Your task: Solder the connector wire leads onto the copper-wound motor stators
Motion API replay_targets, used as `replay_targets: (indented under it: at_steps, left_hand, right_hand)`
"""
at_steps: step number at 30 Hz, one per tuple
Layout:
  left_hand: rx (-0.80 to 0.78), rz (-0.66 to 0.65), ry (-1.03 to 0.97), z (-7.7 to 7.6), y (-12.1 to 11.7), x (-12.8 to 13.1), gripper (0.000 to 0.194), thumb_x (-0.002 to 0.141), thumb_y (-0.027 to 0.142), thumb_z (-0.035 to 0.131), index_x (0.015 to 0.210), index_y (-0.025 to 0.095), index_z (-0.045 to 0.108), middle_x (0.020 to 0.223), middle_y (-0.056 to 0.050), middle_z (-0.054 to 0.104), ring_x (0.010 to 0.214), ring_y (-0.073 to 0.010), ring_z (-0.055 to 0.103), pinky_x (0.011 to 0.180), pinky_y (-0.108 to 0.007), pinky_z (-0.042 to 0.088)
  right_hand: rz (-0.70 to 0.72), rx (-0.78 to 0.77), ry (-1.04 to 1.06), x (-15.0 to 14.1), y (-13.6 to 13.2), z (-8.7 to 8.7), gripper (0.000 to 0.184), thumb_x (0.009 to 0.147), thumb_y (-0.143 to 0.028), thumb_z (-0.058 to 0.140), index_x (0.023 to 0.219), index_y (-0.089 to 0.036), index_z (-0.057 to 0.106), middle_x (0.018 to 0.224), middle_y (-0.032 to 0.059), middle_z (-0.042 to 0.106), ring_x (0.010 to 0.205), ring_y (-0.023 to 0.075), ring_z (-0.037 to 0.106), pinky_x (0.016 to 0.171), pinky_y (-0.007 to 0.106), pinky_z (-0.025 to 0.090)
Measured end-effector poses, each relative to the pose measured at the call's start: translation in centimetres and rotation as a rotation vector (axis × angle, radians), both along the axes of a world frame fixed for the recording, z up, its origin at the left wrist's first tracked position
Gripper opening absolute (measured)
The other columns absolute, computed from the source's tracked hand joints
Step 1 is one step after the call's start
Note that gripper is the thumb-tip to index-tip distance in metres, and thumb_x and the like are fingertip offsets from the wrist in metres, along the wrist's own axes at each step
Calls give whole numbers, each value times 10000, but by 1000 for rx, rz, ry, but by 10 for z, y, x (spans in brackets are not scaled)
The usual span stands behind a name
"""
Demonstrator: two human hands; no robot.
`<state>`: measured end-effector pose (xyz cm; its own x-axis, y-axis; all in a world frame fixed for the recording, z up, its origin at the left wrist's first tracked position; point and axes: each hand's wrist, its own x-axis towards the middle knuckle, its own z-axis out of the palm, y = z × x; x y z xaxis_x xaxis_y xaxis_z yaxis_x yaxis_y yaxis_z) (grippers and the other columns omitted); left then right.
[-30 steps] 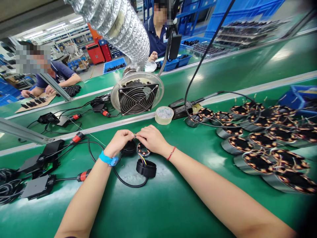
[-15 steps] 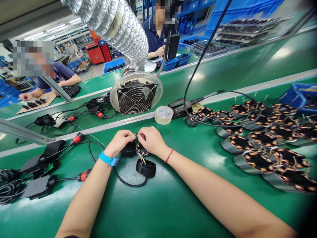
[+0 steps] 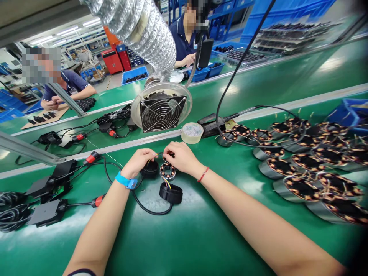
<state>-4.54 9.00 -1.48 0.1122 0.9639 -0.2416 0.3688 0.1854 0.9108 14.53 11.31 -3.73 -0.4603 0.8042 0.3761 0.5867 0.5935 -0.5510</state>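
Observation:
My left hand [image 3: 141, 159], with a blue wrist strap, pinches the end of some thin coloured wires [image 3: 159, 154]. Close by on the right, my right hand [image 3: 181, 156] is closed with its fingertips at the same wires. Just below the right fingers lies a small motor stator [image 3: 167, 171] with copper windings. Coloured leads run from it into a black ring-shaped housing [image 3: 171, 194], which has a black cable. A round black part [image 3: 150, 169] sits under my left fingers, partly covered. The wire tips are too small to make out.
Several wound stators [image 3: 309, 161] stand on the right. A roll of clear tape [image 3: 192, 134] and a fume-extraction fan [image 3: 163, 114] are ahead. Black boxes [image 3: 47, 212] with cables and red connectors [image 3: 92, 157] lie left. Two co-workers sit across the bench.
My right hand has shifted slightly right and away from my left, uncovering more of the stator and a short stretch of wire. The view has moved a little. One co-worker's hands have come together.

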Motion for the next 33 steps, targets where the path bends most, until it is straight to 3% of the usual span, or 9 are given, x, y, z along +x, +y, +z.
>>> replay_targets:
  at_steps: [8,16,33]
  left_hand:
    - [11,-9,-4,3,0,1,230,664,381,595,657,153,627,611,2,536,625,-125,439,637,-259,311]
    - [20,0,-10,1,0,0,244,680,389,598,670,147,623,609,10,532,600,-111,419,612,-255,294]
    - [8,-10,-2,5,1,-3,235,675,371,630,639,141,598,611,14,549,617,-106,447,639,-247,319]
  right_hand:
    - [86,127,-59,0,2,-14,102,908,-236,582,857,-197,661,805,30,646,793,176,518,748,322,309]
    - [183,206,-109,3,3,-11,165,922,-189,535,857,-201,686,787,38,642,770,174,503,710,325,282]
    - [104,-12,71,-8,-2,-10,66,851,-113,621,851,-176,639,810,17,688,761,148,578,752,289,357]
